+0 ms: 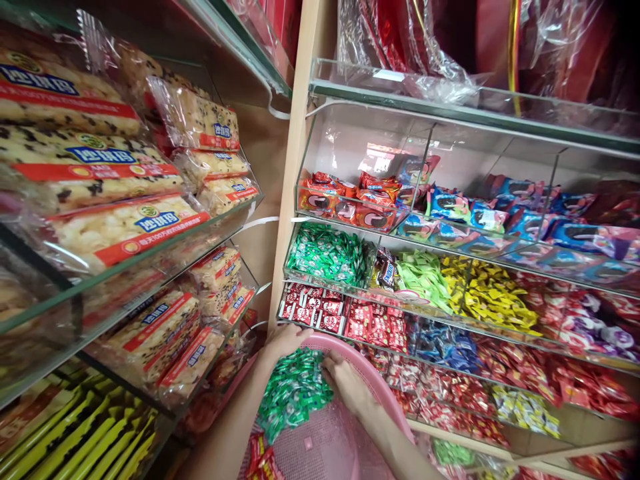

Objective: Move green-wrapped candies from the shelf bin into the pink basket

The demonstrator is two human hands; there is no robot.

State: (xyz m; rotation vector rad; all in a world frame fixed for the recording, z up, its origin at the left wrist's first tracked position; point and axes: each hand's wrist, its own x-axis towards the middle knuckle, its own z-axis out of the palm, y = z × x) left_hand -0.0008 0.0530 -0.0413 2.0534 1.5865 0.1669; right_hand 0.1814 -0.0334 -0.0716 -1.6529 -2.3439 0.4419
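Observation:
A pink plastic basket (387,393) with a mesh bottom stands tilted below me, against the candy shelves. A heap of green-wrapped candies (295,390) lies at its far left, and a few red-wrapped candies (263,460) lie nearer to me. My left hand (286,340) is closed at the basket's far left rim, with its fingertips partly hidden. Inside the basket my right hand (346,380) has its fingers curled against the right side of the green heap. How many candies it holds is hidden.
Ahead, a glass bin of green-wrapped candies (327,257) sits above red-and-white packets (310,307). Yellow-wrapped candies (493,293) lie farther right. Glass shelves with packaged puffed-rice cakes (125,230) crowd the left side. A wooden post (295,133) divides the two racks.

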